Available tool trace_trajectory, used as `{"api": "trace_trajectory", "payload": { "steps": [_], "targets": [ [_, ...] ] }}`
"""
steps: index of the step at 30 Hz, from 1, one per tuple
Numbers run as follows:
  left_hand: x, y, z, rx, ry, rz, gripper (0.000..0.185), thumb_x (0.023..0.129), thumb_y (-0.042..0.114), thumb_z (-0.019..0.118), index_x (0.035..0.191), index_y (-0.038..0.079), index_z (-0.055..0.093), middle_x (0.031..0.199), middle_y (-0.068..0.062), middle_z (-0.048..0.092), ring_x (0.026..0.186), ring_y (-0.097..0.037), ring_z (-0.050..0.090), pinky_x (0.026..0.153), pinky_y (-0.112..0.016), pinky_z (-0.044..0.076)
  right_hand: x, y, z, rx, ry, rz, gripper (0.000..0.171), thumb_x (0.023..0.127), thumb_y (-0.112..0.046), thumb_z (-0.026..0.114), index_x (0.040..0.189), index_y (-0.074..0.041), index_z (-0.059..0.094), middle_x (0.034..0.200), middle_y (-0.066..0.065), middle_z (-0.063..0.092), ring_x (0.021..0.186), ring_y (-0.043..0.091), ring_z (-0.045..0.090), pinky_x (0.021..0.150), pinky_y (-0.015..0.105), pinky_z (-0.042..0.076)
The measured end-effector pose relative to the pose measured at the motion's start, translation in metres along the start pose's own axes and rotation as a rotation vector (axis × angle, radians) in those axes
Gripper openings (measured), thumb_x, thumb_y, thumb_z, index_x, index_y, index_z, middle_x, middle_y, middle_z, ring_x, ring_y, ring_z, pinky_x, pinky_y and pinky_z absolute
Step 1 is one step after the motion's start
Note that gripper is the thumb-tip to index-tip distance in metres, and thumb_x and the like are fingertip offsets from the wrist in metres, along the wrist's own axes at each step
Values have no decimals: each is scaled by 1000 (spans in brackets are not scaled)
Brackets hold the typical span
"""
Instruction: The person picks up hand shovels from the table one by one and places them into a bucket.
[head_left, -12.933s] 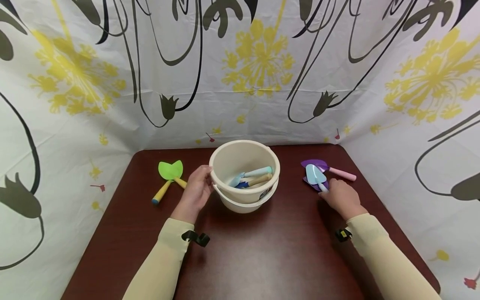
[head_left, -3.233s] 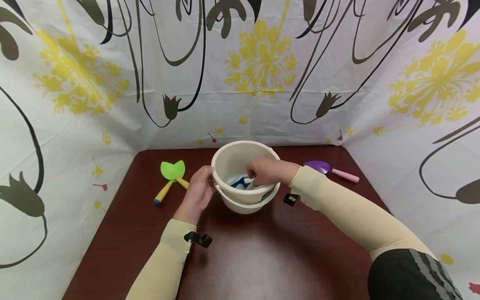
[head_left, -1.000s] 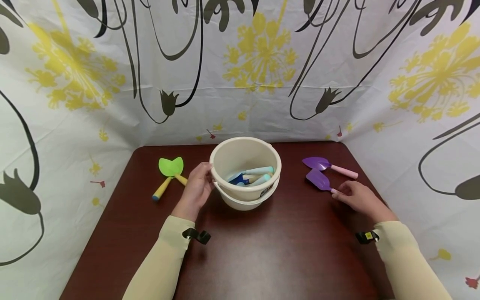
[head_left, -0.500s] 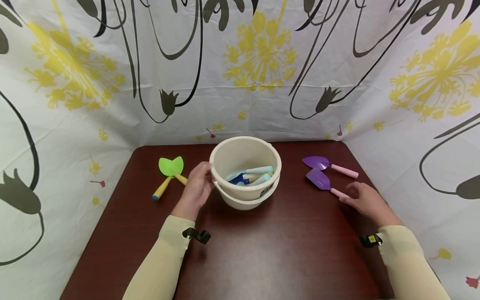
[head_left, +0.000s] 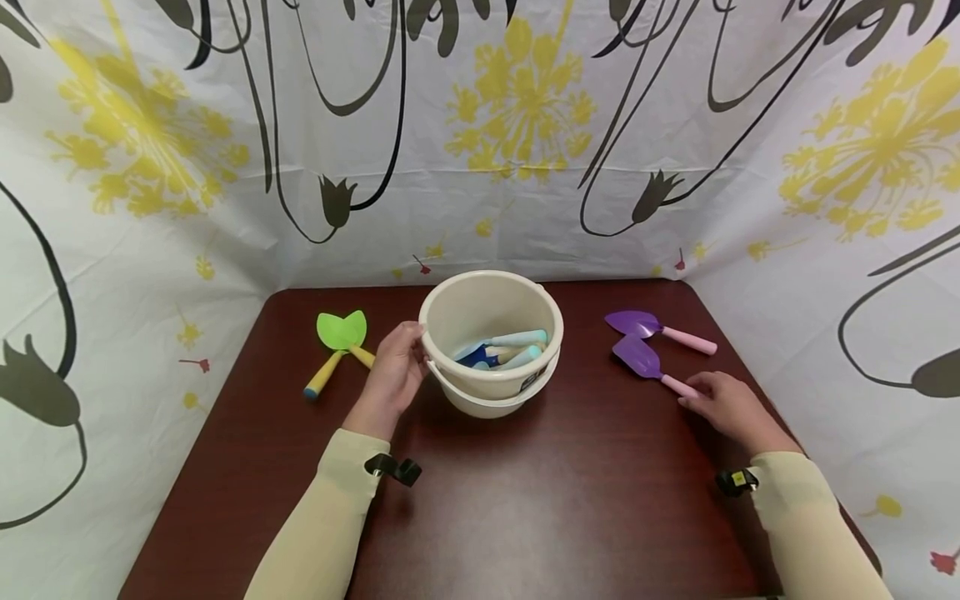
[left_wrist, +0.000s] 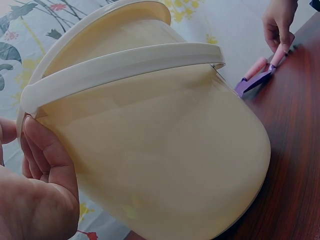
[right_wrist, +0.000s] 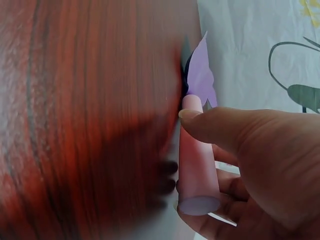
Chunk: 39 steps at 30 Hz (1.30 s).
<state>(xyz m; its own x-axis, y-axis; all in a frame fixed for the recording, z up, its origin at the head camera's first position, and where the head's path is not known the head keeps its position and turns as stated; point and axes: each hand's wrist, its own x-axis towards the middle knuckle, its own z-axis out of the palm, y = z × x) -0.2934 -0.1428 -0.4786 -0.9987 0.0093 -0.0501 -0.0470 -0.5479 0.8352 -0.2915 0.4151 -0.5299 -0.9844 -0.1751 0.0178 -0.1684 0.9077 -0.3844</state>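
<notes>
My left hand (head_left: 393,379) pinches the left rim of a cream bucket (head_left: 487,387), which stands at the middle back of the table; in the left wrist view its fingers lie against the bucket's outside, just under the handle hinge. Inside the bucket are a few toy garden tools with light blue and tan handles, among them a light blue trowel (head_left: 517,339). My right hand (head_left: 731,408) holds the pink handle of a purple toy shovel (head_left: 639,357), thumb on top and fingers underneath in the right wrist view. The shovel's blade lies close against another purple trowel (head_left: 633,324) with a pink handle.
Two green toy trowels (head_left: 342,330) with yellow handles lie crossed left of the bucket. The dark red wooden table (head_left: 525,500) is bordered by a white patterned curtain (head_left: 450,183) at the back and sides.
A light blue trowel from the right pile was put into the bucket. My right hand then went back right, onto the purple shovel's handle. My left hand has stayed on the rim.
</notes>
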Motion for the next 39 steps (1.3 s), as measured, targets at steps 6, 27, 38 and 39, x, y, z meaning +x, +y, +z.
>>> {"api": "trace_trajectory", "payload": {
  "steps": [6,27,38,39],
  "targets": [
    [0,0,1,1,-2,0,11,109,12,56,107,2,60,90,-3,56,77,-15,53,69,-23,47,0,-3,3,1,14,-4,31,100,-18,81,116,8,73,97,15,75,85,30,64,78,51,55],
    [1,-2,-1,15,-7,23,12,108,13,56,99,11,64,90,-3,55,77,-15,53,70,-24,47,1,-11,3,122,65,93,37,107,-32,75,115,4,73,94,11,74,84,27,61,71,40,51],
    [1,-2,-1,2,-1,12,10,108,12,56,105,5,61,90,-3,55,78,-15,52,70,-25,46,1,-18,2,188,88,162,45,109,-40,69,116,3,76,99,12,76,88,28,61,71,35,51],
    [1,-2,-1,4,-1,11,10,108,12,57,105,5,61,91,-3,55,78,-15,53,70,-25,46,1,-18,1,194,87,166,45,109,-40,69,117,4,76,100,12,76,88,28,61,71,34,51]
  ]
}}
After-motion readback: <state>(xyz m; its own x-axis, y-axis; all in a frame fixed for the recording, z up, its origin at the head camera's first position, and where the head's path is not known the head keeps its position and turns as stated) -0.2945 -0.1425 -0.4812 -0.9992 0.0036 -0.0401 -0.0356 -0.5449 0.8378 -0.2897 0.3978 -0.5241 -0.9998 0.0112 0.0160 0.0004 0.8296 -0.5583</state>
